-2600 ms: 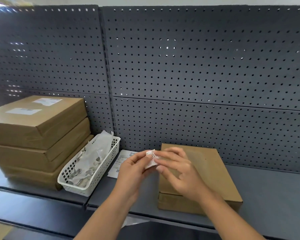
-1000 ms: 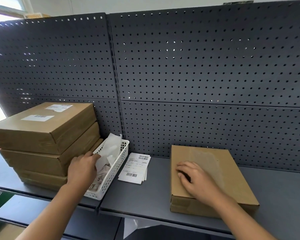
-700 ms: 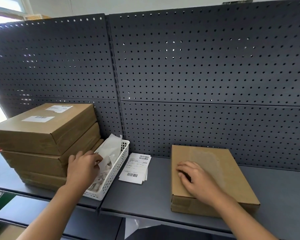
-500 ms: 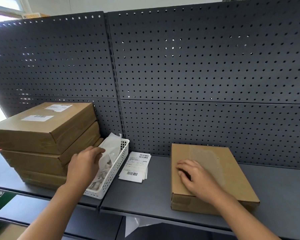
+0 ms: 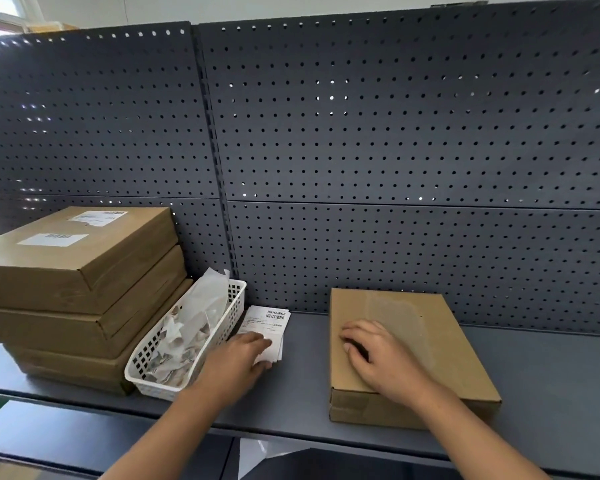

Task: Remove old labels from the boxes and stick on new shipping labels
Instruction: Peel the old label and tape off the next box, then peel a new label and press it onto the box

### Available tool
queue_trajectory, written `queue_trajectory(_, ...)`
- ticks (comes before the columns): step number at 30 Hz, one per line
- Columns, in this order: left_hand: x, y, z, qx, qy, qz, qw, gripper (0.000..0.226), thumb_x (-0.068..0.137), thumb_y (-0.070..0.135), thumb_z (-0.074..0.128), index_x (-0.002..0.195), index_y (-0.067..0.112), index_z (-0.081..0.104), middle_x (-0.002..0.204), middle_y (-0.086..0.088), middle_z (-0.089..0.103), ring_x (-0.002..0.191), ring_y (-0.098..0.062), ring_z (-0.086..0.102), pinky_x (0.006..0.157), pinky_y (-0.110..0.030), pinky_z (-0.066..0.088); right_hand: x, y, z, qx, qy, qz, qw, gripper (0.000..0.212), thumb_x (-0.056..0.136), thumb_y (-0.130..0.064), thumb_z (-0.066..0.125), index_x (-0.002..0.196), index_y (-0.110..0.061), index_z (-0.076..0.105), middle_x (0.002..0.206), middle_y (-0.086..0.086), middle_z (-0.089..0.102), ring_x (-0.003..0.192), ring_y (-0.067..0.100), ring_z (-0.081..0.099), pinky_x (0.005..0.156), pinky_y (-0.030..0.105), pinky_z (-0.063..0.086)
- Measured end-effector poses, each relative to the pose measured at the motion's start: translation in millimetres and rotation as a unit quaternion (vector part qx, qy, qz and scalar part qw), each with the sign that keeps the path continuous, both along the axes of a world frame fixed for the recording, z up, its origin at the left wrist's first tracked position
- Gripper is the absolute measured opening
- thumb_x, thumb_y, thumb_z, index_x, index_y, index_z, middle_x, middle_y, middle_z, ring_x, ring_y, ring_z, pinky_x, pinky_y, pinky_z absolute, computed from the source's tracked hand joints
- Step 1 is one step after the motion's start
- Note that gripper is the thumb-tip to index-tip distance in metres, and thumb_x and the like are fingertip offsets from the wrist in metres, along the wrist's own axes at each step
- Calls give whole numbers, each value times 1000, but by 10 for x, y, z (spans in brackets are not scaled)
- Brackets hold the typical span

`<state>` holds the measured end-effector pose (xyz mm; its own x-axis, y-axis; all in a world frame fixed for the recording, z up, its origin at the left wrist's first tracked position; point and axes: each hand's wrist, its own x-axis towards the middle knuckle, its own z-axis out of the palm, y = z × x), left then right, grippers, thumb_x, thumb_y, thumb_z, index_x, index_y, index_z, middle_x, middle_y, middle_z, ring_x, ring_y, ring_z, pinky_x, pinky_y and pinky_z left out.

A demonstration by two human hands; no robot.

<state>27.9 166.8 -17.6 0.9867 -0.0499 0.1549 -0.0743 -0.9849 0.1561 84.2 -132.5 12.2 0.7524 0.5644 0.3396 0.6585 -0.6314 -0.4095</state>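
Head view:
- New labels [image 5: 270,317]: a small stack of white sheets with barcodes lying flat on the shelf [image 5: 302,393], just right of the white basket [image 5: 238,296] and left of the single box [image 5: 416,327].
- Left hand [image 5: 238,358]: rests on the near end of the stack, fingers [image 5: 257,341] stretched out and laid flat, not curled round a sheet.
- Right hand [image 5: 381,363]: lies on top of the single box, fingers [image 5: 352,336] spread and relaxed, pressing down to steady it.
- Handling, labels: judged thin, light and limp. A sheet will likely bend and cling to the one below. Slide the top sheet off and lift it by a free corner or edge.
- Handling, box: stiff cardboard, flat and low. It should not tip, though it may slide on the smooth shelf, so keep one palm on it.
- The box top shows a paler patch [image 5: 395,311] and no label.
- Stacked boxes [image 5: 84,258] at far left: the top one carries two white labels.
- Hidden or unclear: the near end of the label stack lies under the left hand. The print is too small to read. The number of sheets cannot be told. The basket holds crumpled paper scraps, not told apart.
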Motion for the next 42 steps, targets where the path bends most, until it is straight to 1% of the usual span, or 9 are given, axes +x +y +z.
queue_trajectory(5, 32, 16, -144, 24, 83, -1, 996, 54, 100, 48, 55, 152, 34, 46, 157, 8, 45, 141, -20, 48, 108, -34, 44, 7, -13, -5, 6, 6, 4, 1000, 32, 104, -27, 50, 132, -20, 66, 129, -13, 60, 123, 3, 48, 102, 11, 32)
queue_trajectory(9, 22, 11, -248, 50, 9, -10, 999, 20, 95, 36, 60, 111, 32, 71, 111, 8, 71, 99, -27, 70, 78, -36, 53, 23, -26, -17, 10, 6, 1, 1000, 32, 104, -26, 51, 131, -20, 67, 130, -12, 61, 124, 4, 48, 103, 10, 31)
queue_trajectory(13, -28, -9, -279, 56, -49, 30, 997, 7, 93, 30, 62, 90, 27, 67, 84, 7, 70, 76, -26, 71, 55, -36, 51, 18, -8, -21, 5, 2, 2, 1000, 33, 104, -26, 51, 132, -19, 67, 131, -12, 61, 124, 3, 47, 102, 10, 30)
queue_trajectory(18, -74, -103, -183, -12, -52, 84, 995, 18, 98, 35, 50, 98, 24, 63, 97, 4, 71, 90, -25, 69, 65, -36, 49, 11, -2, -17, 4, 2, -1, 1000, 32, 104, -27, 50, 131, -20, 66, 129, -13, 60, 124, 4, 48, 102, 11, 32)
queue_trajectory(23, -85, -159, -62, -105, -67, 134, 983, 17, 97, 35, 57, 92, 25, 70, 79, 4, 72, 76, -21, 68, 59, -33, 46, -22, 4, 21, 18, 20, 3, 1000, 31, 105, -26, 50, 129, -21, 68, 128, -15, 62, 122, 0, 48, 102, 11, 33)
queue_trajectory(28, -42, -307, 120, -173, -93, 123, 973, 15, 97, 34, 59, 90, 29, 71, 72, 15, 69, 61, -8, 63, 60, -33, 54, -49, -75, 63, 152, 76, -38, 985, 21, 102, -20, 56, 109, -20, 76, 102, -16, 69, 101, -1, 61, 91, 23, 51)
queue_trajectory(32, -58, -514, 372, -244, -164, 119, 948, 15, 96, 30, 63, 83, 30, 70, 54, 8, 63, 52, -9, 61, 55, -32, 52, -83, -123, 146, 287, 97, -71, 951, 20, 100, -7, 60, 100, -19, 77, 98, -10, 72, 95, 7, 68, 86, 34, 58)
queue_trajectory(36, -125, -791, 631, -312, -235, 93, 916, 11, 96, 27, 65, 92, 28, 75, 67, 15, 69, 69, -1, 67, 63, -29, 56, -185, -170, 246, 338, 108, -64, 933, 23, 101, -8, 59, 101, -21, 78, 99, -9, 73, 94, 16, 72, 85, 45, 60)
queue_trajectory(42, -191, -1310, 924, -358, -285, -28, 889, 12, 99, 19, 66, 101, 25, 75, 81, 19, 71, 76, -6, 69, 63, -24, 54, -417, -147, 546, 401, 161, -11, 902, 22, 102, -7, 60, 114, -15, 77, 108, -5, 78, 104, 14, 73, 96, 39, 59)
